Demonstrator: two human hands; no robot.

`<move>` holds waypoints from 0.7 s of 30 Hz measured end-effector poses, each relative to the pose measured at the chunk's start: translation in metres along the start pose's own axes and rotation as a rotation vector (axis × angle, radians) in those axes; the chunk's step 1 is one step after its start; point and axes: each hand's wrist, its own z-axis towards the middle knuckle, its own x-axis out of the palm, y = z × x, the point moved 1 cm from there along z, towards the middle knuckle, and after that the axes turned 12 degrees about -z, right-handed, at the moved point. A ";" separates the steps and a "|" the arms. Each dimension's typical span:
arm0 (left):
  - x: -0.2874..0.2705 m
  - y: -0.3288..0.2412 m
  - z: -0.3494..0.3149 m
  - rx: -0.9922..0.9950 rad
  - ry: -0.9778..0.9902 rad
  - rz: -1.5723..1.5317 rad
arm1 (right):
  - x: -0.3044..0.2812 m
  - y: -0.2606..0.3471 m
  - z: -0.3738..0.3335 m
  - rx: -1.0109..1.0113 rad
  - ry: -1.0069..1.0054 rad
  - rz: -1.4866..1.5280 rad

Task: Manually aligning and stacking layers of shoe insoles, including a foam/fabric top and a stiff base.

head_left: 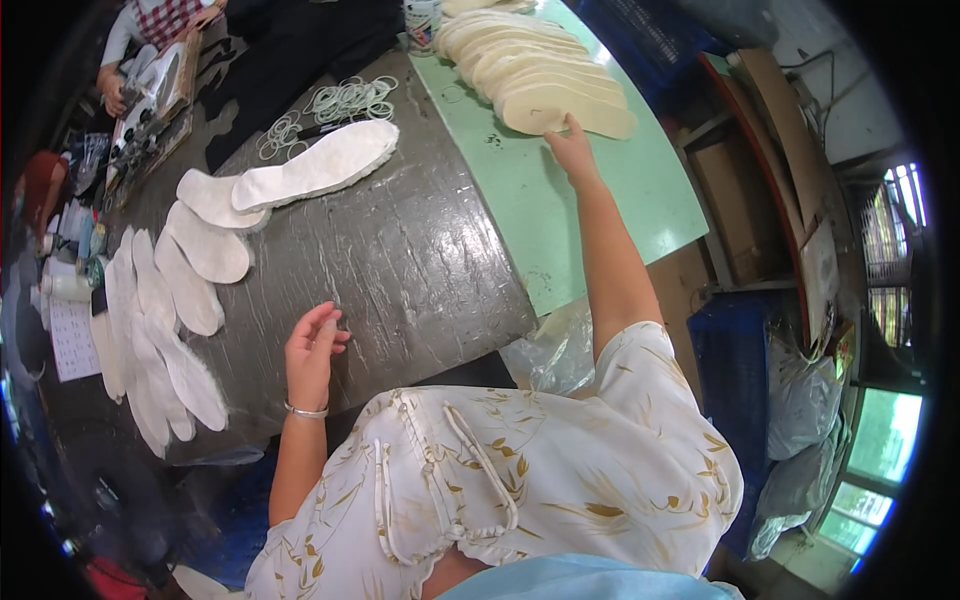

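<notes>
Left hand (312,352) hangs empty, fingers loosely curled, left of the green board (545,225); white fleecy insoles (190,290) lie farther left. Toward the board's far end, the right hand (573,158) touches fanned cream insoles (540,75), apparently picking one; pinched or not, I cannot tell. Separating a single piece seems needed.

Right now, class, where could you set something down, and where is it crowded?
Free: the middle of the dark tabletop, between the fleece insoles, left hand and green tabletop; and the latter, both sides of the right forearm, nearer than the cream insoles. Crowded: left, under fleece insoles; far side, around the rubber bands and black cloth; under the cream insoles.
</notes>
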 end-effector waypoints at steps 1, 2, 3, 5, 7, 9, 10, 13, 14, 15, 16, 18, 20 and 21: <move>-0.008 0.001 -0.005 0.008 -0.036 -0.013 | 0.004 0.005 0.004 0.000 0.009 0.106; -0.011 0.001 -0.008 0.005 -0.078 -0.019 | 0.000 0.004 0.009 0.011 0.013 0.210; -0.012 0.001 -0.007 -0.002 -0.060 -0.012 | -0.009 -0.001 0.019 0.072 0.053 0.122; -0.014 0.002 -0.010 0.003 -0.052 0.000 | -0.017 -0.009 0.030 -0.005 -0.126 -0.121; -0.013 0.001 -0.014 0.029 -0.053 0.014 | -0.018 -0.011 0.038 -0.124 -0.368 -0.469; -0.028 0.012 -0.024 0.077 -0.128 0.006 | 0.009 0.063 0.003 -0.266 -0.454 -0.314; -0.032 0.018 -0.026 0.117 -0.124 0.019 | 0.023 0.094 -0.014 -0.445 -0.327 -0.241; -0.033 0.019 -0.035 0.139 -0.129 0.000 | 0.068 0.173 -0.082 -0.938 0.046 -0.204; -0.033 0.020 -0.038 0.145 -0.130 -0.014 | 0.084 0.185 -0.099 -1.022 0.082 -0.332; -0.034 0.020 -0.041 0.152 -0.135 -0.028 | 0.099 0.194 -0.112 -1.107 0.117 -0.459; -0.037 0.022 -0.044 0.159 -0.150 -0.037 | 0.111 0.204 -0.122 -1.135 0.107 -0.533; -0.043 0.024 -0.051 0.243 -0.143 -0.022 | 0.132 0.217 -0.128 -1.178 0.071 -0.653; -0.049 0.021 -0.054 0.324 -0.169 0.056 | 0.150 0.222 -0.118 -1.216 -0.008 -0.641; -0.053 0.017 -0.054 0.345 -0.185 0.125 | 0.152 0.226 -0.115 -1.208 -0.002 -0.666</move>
